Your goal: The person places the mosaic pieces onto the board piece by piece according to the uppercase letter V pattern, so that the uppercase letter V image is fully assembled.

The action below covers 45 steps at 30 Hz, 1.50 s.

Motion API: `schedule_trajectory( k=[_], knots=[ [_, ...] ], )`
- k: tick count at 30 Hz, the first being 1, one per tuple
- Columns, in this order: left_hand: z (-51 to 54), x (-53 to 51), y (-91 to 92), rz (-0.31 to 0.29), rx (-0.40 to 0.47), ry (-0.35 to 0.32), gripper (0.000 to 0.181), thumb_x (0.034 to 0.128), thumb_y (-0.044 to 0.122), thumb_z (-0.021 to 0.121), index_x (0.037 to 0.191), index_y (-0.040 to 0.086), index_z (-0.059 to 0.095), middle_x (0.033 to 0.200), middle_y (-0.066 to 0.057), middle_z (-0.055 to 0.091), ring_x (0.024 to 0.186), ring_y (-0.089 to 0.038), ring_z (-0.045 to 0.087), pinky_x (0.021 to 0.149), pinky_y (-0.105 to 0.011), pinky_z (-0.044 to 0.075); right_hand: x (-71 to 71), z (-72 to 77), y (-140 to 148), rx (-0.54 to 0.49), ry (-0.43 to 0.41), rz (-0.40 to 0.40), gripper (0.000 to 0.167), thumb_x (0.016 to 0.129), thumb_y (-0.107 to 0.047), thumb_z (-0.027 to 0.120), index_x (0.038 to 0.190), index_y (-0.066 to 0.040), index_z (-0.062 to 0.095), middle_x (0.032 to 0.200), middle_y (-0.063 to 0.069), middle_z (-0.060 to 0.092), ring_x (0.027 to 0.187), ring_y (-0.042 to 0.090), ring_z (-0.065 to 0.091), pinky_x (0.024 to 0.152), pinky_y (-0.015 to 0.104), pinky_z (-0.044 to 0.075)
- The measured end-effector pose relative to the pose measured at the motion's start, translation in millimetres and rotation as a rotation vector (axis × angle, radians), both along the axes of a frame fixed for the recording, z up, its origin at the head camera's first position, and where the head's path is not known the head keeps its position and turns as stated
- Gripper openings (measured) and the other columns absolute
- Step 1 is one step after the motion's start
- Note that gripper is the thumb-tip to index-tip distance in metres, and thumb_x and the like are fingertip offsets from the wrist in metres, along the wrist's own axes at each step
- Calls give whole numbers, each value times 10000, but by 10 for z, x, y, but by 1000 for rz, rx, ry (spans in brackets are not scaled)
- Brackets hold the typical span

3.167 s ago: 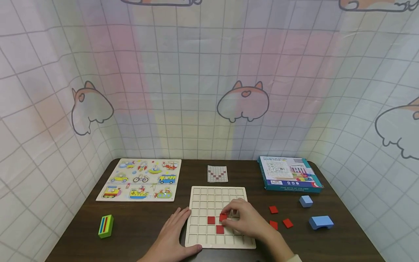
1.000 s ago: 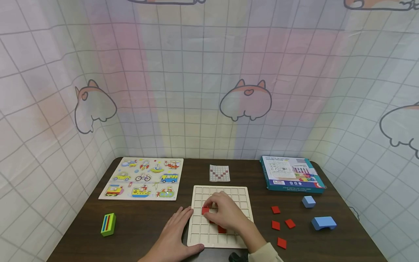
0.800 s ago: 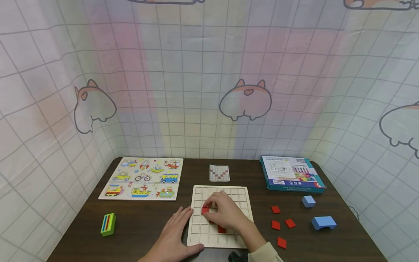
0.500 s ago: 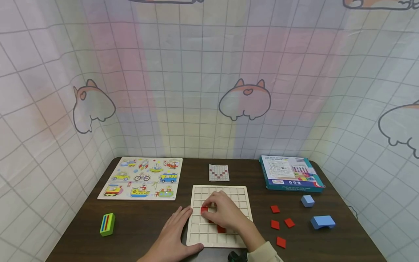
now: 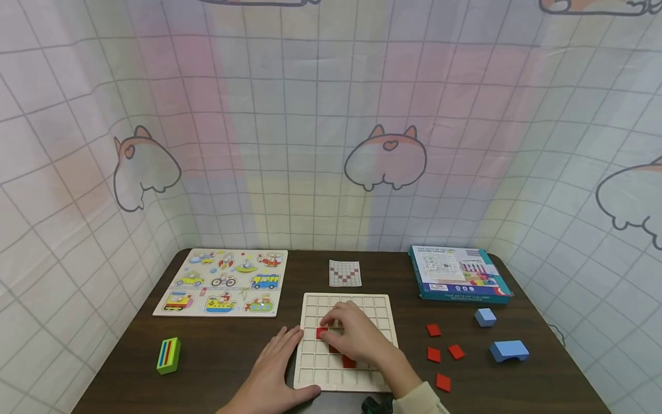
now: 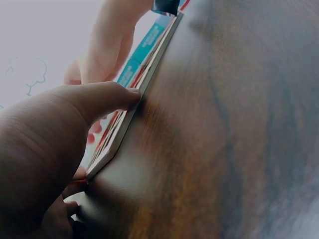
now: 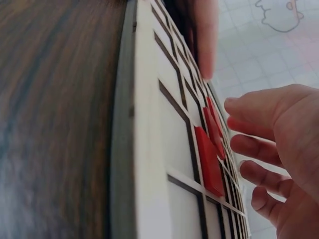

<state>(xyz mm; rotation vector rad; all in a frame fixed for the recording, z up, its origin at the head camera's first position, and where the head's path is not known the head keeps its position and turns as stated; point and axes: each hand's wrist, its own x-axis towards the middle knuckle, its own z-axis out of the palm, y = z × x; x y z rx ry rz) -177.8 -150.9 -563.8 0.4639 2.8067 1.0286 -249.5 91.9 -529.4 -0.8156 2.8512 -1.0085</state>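
A pale wooden board with a square grid [image 5: 310,376] lies in front of me. My left hand [image 5: 274,374] holds its left side, fingertips at the left edge and thumb at the near left corner. My right hand [image 5: 357,336] is over the board's middle. Its thumb and forefinger are beside a flat red square tile [image 5: 321,333]; in the right wrist view a small gap shows between the thumb and the red tiles [image 7: 209,162]. Two more tiles step down diagonally: one partly covered by the right hand, and a nearer red tile [image 5: 349,361].
Several loose red tiles [image 5: 433,354] lie right of the board, beside a blue cube [image 5: 485,317] and a blue arch block [image 5: 509,351]. Behind stand a pattern card [image 5: 345,273], a boxed set [image 5: 460,275] and a vehicle puzzle [image 5: 222,284]. A green striped block [image 5: 168,355] sits left.
Since the earliest frame, my right hand has moved left and away across the board; the red tile it pinched appears now at the upper left of the diagonal. My left hand has stayed put.
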Motion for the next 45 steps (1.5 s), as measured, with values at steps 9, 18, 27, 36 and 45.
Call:
schedule_trajectory(
  k=[9,18,27,36,45],
  knots=[
    [-11,-15,-12,0,7,-28,1225,793,811,844,1722,144,405,1797,-73,395,1714,-428,240,1347,-749,229,21,20,103,-34,-30,50,105,1007,-244,803,1099,-217,847,1075,-84,746,1049,167,617,914,325,552],
    [20,-10,-30,8,1,-34,1218,798,821,835,1721,150,408,1804,-61,386,1714,-422,248,1343,-743,256,79,61,255,-39,-31,49,123,1040,-287,780,1135,-231,836,1064,-113,724,1045,145,607,929,322,563],
    [36,-9,-20,13,-4,-46,1226,783,826,842,1717,156,416,1794,-66,402,1714,-414,250,1376,-700,227,126,63,457,-56,-77,37,184,1022,-298,803,1183,-210,815,1129,-79,754,1079,191,644,979,390,585],
    [54,-19,-15,25,-2,-82,1224,770,838,842,1714,180,423,1795,-68,399,1715,-424,235,1386,-704,186,109,84,573,-44,-43,26,215,1003,-299,840,1189,-194,814,1132,-77,770,1054,180,660,947,367,597],
    [47,-15,-14,24,-17,-56,1224,769,837,840,1712,174,428,1795,-63,400,1713,-410,251,1389,-692,196,132,87,712,-48,-40,1,216,1006,-282,843,1199,-191,811,1153,-65,779,1064,188,677,954,405,611]
  ],
)
